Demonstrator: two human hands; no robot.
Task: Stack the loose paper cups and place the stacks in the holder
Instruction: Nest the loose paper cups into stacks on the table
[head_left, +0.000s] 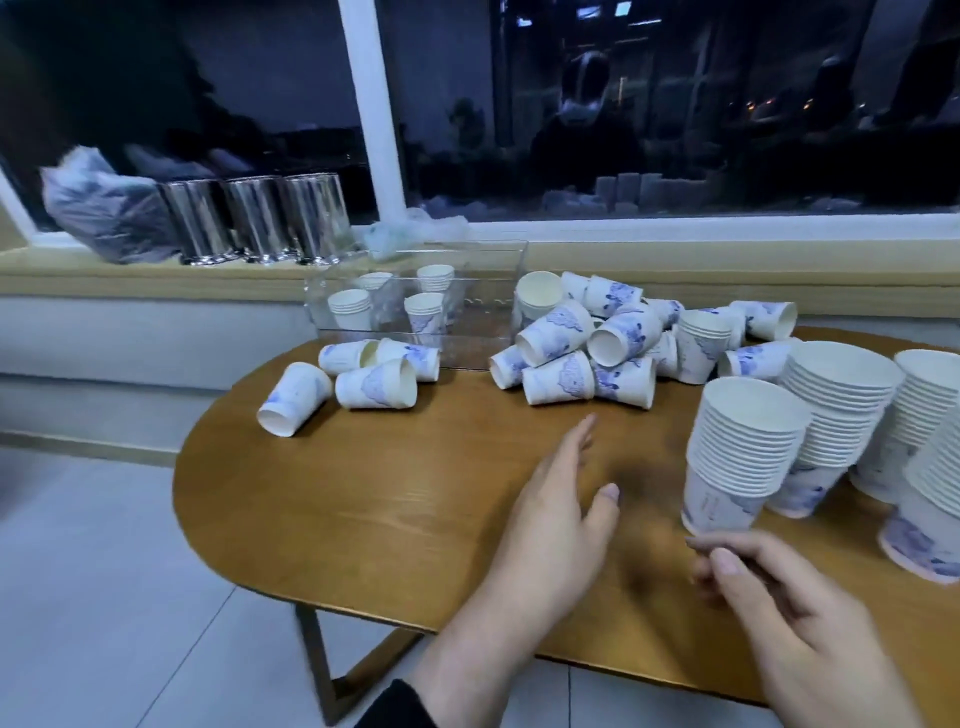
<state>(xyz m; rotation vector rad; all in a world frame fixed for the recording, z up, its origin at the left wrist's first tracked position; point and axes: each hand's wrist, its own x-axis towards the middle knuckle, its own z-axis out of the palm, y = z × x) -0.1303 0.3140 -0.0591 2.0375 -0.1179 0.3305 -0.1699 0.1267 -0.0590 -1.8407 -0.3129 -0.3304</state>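
bare table (395, 499) centre (stacks (841, 415) probably crowding right)

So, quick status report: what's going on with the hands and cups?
Left hand open above table. Right hand empty beside nearest stack. Loose cups unstacked. Holder unobstructed.
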